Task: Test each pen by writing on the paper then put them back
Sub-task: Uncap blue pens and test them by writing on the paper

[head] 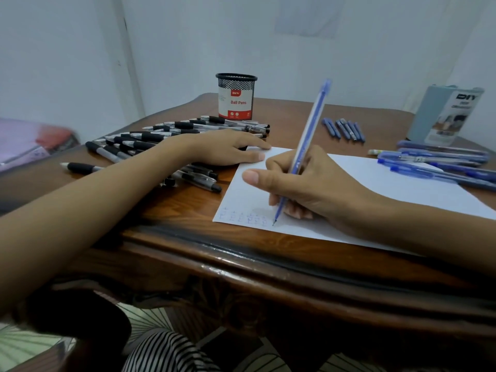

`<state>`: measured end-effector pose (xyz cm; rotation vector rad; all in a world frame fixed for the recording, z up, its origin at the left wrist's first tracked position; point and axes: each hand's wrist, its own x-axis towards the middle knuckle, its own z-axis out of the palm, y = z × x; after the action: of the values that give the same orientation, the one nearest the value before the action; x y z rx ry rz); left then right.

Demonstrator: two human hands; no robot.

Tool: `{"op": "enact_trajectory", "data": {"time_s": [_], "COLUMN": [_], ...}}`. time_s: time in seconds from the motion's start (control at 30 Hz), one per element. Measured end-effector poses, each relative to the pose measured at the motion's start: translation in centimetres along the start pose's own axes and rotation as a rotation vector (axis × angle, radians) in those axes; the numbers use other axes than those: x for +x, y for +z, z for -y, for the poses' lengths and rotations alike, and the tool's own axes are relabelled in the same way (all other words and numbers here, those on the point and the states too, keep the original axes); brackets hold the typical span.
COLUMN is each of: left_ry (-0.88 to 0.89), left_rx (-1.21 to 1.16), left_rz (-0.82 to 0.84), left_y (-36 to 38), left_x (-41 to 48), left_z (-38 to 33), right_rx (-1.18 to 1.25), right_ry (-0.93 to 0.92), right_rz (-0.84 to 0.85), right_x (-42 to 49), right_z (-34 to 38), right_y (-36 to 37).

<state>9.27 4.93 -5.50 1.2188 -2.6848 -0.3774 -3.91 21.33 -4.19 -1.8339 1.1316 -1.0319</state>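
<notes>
A white sheet of paper [389,183] lies on the wooden table [188,210], with several small blue marks near its front left corner. My right hand [308,183] grips a blue pen [311,130] upright, its tip touching the paper beside the marks. My left hand [228,149] lies flat, fingers straight, pressing the paper's far left corner. A spread of black-grip pens [150,138] lies under and around my left wrist. More blue pens [440,165] lie across the paper's right side.
A black mesh pen cup [236,96] labelled "Ball Pens" stands at the back centre. Several blue pen caps [345,129] lie behind the paper. A pale blue box [445,114] stands at the back right. A pink object [26,140] sits off the table's left.
</notes>
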Motion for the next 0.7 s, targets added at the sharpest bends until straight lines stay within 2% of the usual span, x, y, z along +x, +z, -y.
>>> {"op": "enact_trajectory", "data": {"time_s": [0.23,0.4,0.7], "left_ry": [0.003,0.075,0.088], "left_rx": [0.018,0.128,0.14], "left_rz": [-0.016,0.06,0.068], "left_y": [-0.1,-0.8,-1.0], "left_x": [0.0,-0.6,-0.8], "left_z": [-0.1,-1.1,-1.4], "right_rx": [-0.041,-0.033,-0.048], "right_ry": [0.01,0.018,0.016], "right_rz": [0.021,0.014,-0.031], "right_x": [0.0,0.0,0.1], "right_z": [0.0,-0.2,-0.2], "right_y": [0.0,0.0,-0.1]}}
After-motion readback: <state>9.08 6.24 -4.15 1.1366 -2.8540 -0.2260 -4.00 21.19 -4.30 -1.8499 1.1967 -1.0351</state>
